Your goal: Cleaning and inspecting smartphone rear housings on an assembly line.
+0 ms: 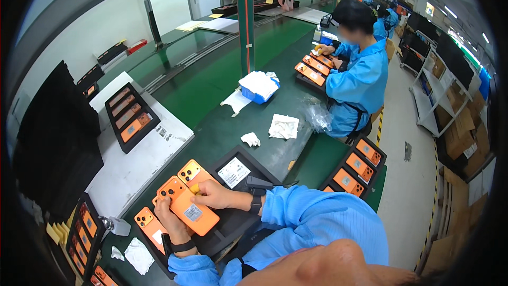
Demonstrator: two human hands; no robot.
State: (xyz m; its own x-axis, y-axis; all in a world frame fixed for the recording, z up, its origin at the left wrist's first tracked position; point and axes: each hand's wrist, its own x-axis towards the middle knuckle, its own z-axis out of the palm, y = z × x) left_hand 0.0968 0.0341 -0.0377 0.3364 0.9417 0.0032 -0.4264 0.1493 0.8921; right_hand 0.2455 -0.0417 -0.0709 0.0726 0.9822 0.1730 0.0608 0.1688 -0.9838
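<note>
My left hand (pixel 172 221) grips an orange phone (pixel 203 226) from its left side, its back turned up with camera lenses and a pale printed label. At the phone's right edge my right hand (pixel 216 196) is closed, thumb on the phone, with something yellow (pixel 196 188) at its fingertips, perhaps a finger cover. Beneath both hands lies a black tray (pixel 241 241). In it a second orange phone (pixel 189 170) shows just beyond the held one, and a third phone (pixel 148 223) lies left of my left hand. A white label sheet (pixel 233 172) rests at the tray's far end.
White cloths (pixel 283 126) lie on the green bench, beside a blue box of wipes (pixel 259 87). More phone trays stand at the left (pixel 132 116) and right (pixel 357 167). A bottle (pixel 117 226) stands near my left arm. A co-worker (pixel 360 69) handles phones farther along.
</note>
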